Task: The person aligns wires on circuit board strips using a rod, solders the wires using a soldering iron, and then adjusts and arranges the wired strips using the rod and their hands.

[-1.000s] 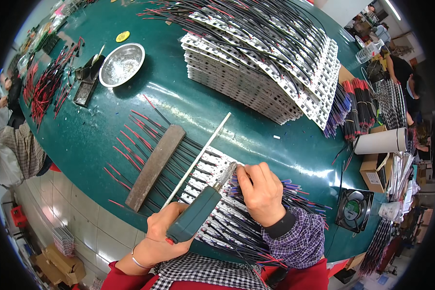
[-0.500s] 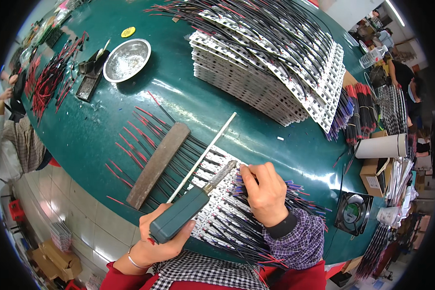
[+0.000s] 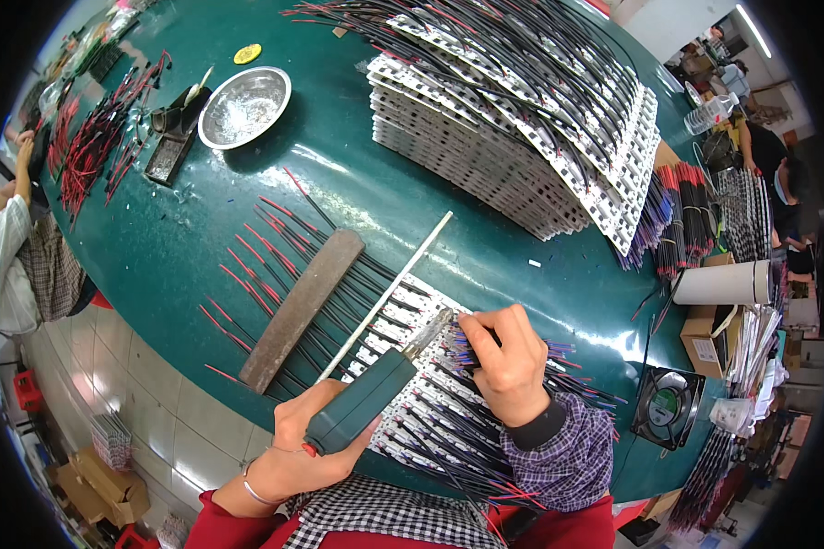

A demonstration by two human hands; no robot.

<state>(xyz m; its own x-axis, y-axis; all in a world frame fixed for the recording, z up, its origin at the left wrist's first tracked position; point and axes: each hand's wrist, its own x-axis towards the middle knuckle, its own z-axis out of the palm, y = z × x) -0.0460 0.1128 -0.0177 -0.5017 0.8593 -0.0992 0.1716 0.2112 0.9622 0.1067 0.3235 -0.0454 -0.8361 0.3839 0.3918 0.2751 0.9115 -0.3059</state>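
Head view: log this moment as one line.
left hand: holds green tool | right hand: near tool's tip, over white board | brown bar: lying across wires

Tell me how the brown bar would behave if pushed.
The bar is probably stiff, given its thick, blocky body. Its flat top and squared edges suggest it would slide rather than roll. Lying across the wires, it may drag some along.

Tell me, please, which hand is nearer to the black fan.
Right. The right hand is to the left of the black fan; the left hand, holding the green-handled tool, is much farther left.
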